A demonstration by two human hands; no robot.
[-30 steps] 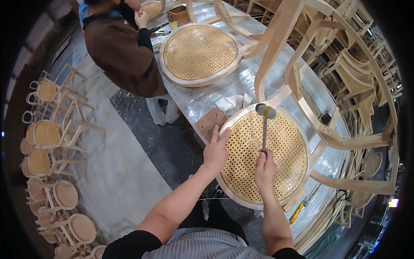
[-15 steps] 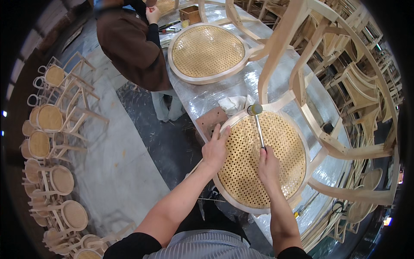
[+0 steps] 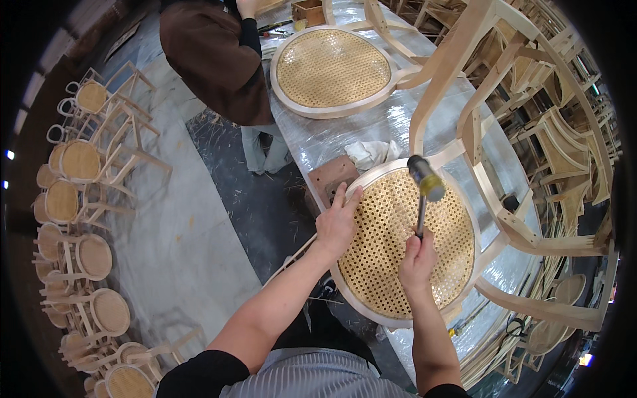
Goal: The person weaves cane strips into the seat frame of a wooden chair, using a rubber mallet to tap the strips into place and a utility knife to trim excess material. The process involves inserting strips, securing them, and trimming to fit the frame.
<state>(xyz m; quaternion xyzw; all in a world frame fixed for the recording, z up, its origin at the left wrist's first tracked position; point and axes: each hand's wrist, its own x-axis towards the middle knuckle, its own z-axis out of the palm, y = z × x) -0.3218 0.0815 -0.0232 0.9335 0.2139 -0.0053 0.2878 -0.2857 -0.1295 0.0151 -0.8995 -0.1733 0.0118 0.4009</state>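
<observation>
Your right hand (image 3: 417, 260) is wrapped around the handle of a mallet (image 3: 424, 192), its dark head with a yellow band raised over the woven cane seat (image 3: 405, 245) of the wooden chair (image 3: 504, 219) lying on the plastic-covered workbench (image 3: 332, 142). Your left hand (image 3: 337, 224) presses flat on the seat's pale wooden rim at its left edge, fingers spread and holding nothing. Just beyond your fingertips sits a brown wooden block (image 3: 330, 178), with a crumpled white cloth (image 3: 373, 152) near it.
</observation>
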